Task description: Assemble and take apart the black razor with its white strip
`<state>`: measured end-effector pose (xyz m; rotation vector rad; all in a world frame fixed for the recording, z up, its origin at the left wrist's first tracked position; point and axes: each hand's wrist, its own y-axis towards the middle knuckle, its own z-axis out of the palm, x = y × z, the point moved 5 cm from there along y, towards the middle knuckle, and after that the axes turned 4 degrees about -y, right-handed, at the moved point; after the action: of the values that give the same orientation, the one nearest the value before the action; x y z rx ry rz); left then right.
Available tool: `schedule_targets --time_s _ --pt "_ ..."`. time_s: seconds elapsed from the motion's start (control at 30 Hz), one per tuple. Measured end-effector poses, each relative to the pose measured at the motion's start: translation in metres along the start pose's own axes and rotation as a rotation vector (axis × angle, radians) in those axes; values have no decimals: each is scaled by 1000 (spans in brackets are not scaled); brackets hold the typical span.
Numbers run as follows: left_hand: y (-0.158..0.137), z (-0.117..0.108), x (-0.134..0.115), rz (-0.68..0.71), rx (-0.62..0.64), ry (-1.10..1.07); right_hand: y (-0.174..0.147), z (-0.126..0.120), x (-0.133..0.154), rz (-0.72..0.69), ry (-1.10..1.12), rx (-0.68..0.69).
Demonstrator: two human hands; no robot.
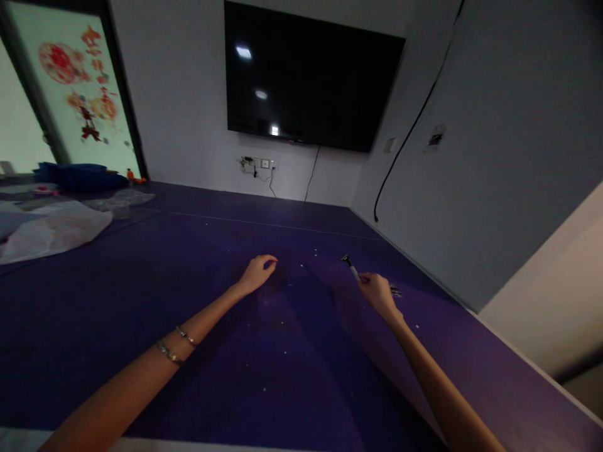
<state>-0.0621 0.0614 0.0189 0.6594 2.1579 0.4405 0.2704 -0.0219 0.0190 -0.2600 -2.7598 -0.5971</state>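
Both arms reach over the purple mat at mid-frame: the right hand grips a razor, head raised, while the left hand rests loosely curled and empty. Shaving the mat's surface seems underway; next, the blade must come down flat

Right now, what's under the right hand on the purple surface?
The right hand grips a thin tool whose dark tip sticks out toward the wall. Small metal pieces show at its far edge on the purple surface. Whatever lies beneath the palm is covered.
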Motion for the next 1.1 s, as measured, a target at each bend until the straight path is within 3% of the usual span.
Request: schedule_targets --time_s 0.2,0.37,0.57,0.93,1.1 --pt "18 75 -45 -39 144 -379 -1 1 70 -179 -23 -19" --pt "23 105 -52 -153 162 -375 -14 11 107 -227 -84 34" --pt "24 94 -52 -227 170 -206 -29 17 130 -242 -131 106" --pt "29 86 -36 -410 340 -117 -39 18 149 -347 -107 143" --pt "36 70 -24 -254 441 105 -34 1 120 -309 14 110"
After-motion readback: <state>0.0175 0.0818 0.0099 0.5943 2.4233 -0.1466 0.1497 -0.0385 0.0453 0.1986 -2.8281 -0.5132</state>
